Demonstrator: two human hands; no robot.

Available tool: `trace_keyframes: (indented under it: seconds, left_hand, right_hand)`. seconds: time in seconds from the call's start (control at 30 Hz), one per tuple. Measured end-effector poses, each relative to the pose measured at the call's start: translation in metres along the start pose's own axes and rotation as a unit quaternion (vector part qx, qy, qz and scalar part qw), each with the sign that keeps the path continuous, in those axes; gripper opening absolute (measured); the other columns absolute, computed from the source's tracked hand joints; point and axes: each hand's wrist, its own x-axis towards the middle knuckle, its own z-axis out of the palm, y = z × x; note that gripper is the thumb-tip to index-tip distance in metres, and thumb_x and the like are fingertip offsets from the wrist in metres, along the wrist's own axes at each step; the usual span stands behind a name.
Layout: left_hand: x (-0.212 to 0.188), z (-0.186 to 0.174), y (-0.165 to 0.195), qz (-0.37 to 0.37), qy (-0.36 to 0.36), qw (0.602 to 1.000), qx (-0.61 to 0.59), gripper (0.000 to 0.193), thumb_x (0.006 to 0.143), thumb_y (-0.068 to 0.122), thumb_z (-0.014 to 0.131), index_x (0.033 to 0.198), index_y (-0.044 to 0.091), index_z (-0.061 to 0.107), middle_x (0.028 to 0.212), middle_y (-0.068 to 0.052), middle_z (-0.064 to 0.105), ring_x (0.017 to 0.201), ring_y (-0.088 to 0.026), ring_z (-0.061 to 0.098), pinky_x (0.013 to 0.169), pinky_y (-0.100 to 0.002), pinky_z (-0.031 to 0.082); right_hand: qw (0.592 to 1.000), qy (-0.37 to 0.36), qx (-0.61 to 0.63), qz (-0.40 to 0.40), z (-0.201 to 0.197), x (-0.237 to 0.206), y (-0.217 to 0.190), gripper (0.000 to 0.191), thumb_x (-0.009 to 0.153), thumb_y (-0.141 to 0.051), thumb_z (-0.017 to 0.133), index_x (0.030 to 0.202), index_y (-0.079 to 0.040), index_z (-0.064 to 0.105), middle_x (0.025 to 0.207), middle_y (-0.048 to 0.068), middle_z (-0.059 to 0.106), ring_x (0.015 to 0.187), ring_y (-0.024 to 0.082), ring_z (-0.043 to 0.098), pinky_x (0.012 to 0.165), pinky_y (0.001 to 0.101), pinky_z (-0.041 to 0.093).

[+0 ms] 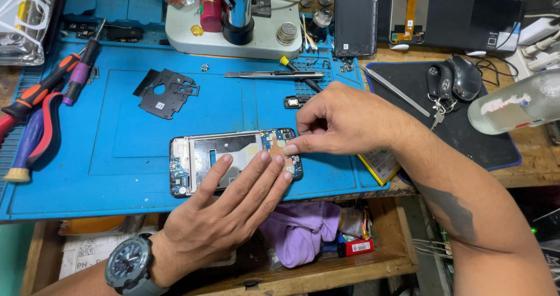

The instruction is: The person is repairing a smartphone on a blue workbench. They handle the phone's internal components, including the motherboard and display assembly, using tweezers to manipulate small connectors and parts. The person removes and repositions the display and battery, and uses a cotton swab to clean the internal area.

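Opened phone point(233, 159), back cover off, lying flat on the blue mat point(116, 179) near the bench's front edge. My left hand point(233, 208) rests on it, fingers spread flat and holding nothing. My right hand point(338, 124) pinches closed at the phone's right end; what it grips I cannot tell. Yellow-edged flat pack point(380, 166) at the mat's front right corner. Black plate point(164, 93) mid-mat, open mat around it. Red-labelled tube point(354, 247) in the drawer below.

Opened phone point(233, 159), back off, boards exposed, flat on blue mat point(116, 179).
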Motion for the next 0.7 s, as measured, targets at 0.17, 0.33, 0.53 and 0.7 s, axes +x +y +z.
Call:
trace_keyframes:
  seconds: [0.17, 0.33, 0.53, 0.7]
  left_hand:
    - [-0.001, 0.000, -0.001, 0.004, -0.003, 1.000, -0.005, 0.052, 0.104, 0.028, 0.043, 0.152, 0.010, 0.054, 0.153, -0.008, 0.055, 0.143, -0.020, 0.049, 0.119, -0.049, 0.028]
    - [-0.003, 0.001, 0.001, 0.000, -0.006, 1.000, -0.006, 0.051, 0.106, 0.029, 0.044, 0.153, 0.012, 0.054, 0.154, -0.008, 0.055, 0.143, -0.020, 0.048, 0.119, -0.049, 0.027]
    - [-0.003, 0.000, 0.001, 0.004, -0.015, 1.000, -0.004, 0.053, 0.104, 0.030, 0.043, 0.152, 0.012, 0.053, 0.155, -0.008, 0.054, 0.143, -0.019, 0.048, 0.119, -0.048, 0.028]
    - [-0.004, 0.001, 0.002, -0.004, -0.011, 1.000, -0.001, 0.051, 0.106, 0.029, 0.043, 0.153, 0.011, 0.052, 0.155, -0.008, 0.054, 0.143, -0.019, 0.048, 0.120, -0.048, 0.027]
  right_hand:
    - [1.000, 0.001, 0.003, -0.001, 0.000, 0.000, 0.001, 0.037, 0.084, -0.039, 0.079, 0.066, -0.008, 0.069, 0.051, 0.003, 0.060, 0.043, 0.016, 0.055, 0.044, 0.0322, 0.041]
    - [1.000, -0.005, -0.008, 0.014, 0.002, 0.001, -0.001, 0.038, 0.083, -0.039, 0.079, 0.065, -0.007, 0.070, 0.049, 0.004, 0.059, 0.042, 0.017, 0.053, 0.043, 0.0334, 0.040]
    - [0.999, 0.046, 0.004, -0.015, -0.008, -0.007, 0.005, 0.029, 0.090, -0.033, 0.077, 0.076, -0.007, 0.074, 0.055, 0.004, 0.061, 0.046, 0.012, 0.054, 0.045, 0.0298, 0.042]
    - [0.970, 0.243, -0.014, -0.022, -0.027, -0.024, 0.022, 0.017, 0.101, -0.019, 0.077, 0.095, -0.003, 0.074, 0.073, 0.002, 0.069, 0.062, 0.007, 0.061, 0.056, 0.0232, 0.048]
